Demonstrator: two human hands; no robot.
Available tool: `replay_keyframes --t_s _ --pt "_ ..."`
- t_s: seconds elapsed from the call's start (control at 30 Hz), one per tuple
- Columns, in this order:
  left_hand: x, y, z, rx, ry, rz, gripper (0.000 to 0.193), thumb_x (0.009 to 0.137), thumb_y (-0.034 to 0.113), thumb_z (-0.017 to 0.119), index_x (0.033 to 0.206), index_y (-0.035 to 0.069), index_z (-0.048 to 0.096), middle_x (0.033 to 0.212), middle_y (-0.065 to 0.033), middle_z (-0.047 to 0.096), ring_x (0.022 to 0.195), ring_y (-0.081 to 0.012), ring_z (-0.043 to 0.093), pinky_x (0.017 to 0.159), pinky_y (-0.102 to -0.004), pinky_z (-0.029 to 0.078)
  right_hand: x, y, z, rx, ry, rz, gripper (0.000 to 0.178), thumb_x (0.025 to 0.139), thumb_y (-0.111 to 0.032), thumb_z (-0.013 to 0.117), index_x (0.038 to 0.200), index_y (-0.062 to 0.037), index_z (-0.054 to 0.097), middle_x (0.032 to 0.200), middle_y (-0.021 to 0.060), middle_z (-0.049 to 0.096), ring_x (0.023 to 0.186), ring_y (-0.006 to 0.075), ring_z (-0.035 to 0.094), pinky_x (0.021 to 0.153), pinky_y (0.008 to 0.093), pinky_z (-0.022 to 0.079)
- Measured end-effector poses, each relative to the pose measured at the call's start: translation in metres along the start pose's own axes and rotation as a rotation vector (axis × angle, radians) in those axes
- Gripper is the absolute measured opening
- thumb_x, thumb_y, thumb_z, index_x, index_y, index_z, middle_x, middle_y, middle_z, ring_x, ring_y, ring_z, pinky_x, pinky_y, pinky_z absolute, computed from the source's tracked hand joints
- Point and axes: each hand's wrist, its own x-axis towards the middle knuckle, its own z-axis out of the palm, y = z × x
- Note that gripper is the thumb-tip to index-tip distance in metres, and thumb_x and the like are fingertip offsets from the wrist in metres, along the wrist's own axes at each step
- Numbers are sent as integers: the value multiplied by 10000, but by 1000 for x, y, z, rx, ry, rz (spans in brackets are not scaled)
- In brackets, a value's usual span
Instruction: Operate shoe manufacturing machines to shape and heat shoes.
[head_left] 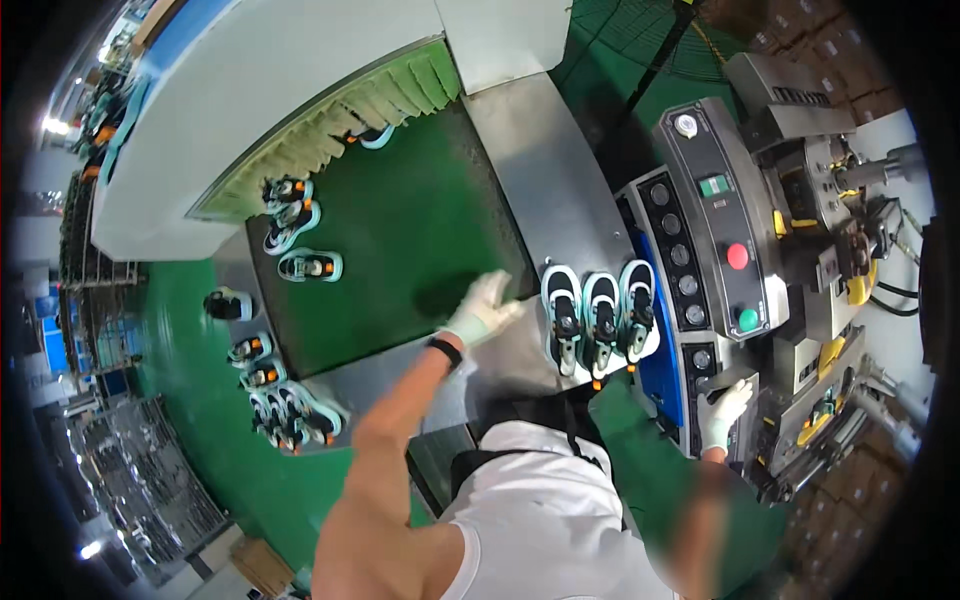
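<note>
Straight down, the head camera showed a person in a white sleeveless top, both hands gloved in white. The left hand (485,307), fingers loosely extended and holding nothing visible, was above the near edge of a green conveyor belt (420,250). Just to its right, three shoes (601,318), black with pale soles, stood side by side on a metal surface (535,130), toes pointing away from the person. The right hand (728,412) was at the lower front of a grey machine (705,185) with a red button (737,256); whether its fingers gripped anything could not be told. Further shoes (311,265) sat on the belt's left side, near a fringed curtain (345,115).
</note>
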Motion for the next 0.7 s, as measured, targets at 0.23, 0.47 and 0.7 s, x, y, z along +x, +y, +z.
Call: replay_keyframes --t_s 0.23,0.47,0.7 --pt "210 -139 -280 752 573 114 479 877 51 506 1353 96 529 1410 -120 500 1312 -431 425 1060 -509 422 -49 -118 -34 708 -292 -40 723 955 -161 661 1530 55 279 1539 205 395 1430 273 371 1176 368 279" --pt "319 -174 -337 599 218 -183 489 837 456 690 1125 60 689 1148 -217 683 1080 -370 646 921 -465 511 -14 -273 40 676 -194 -136 676 844 -153 764 1381 84 428 1249 255 580 1191 288 569 1043 374 438" --pt "281 -164 -314 633 242 40 527 810 351 743 1177 34 538 979 -245 680 942 -443 649 800 -531 513 0 -291 32 315 -147 -73 726 794 -348 802 1335 36 506 1220 278 635 1156 362 629 988 393 488"
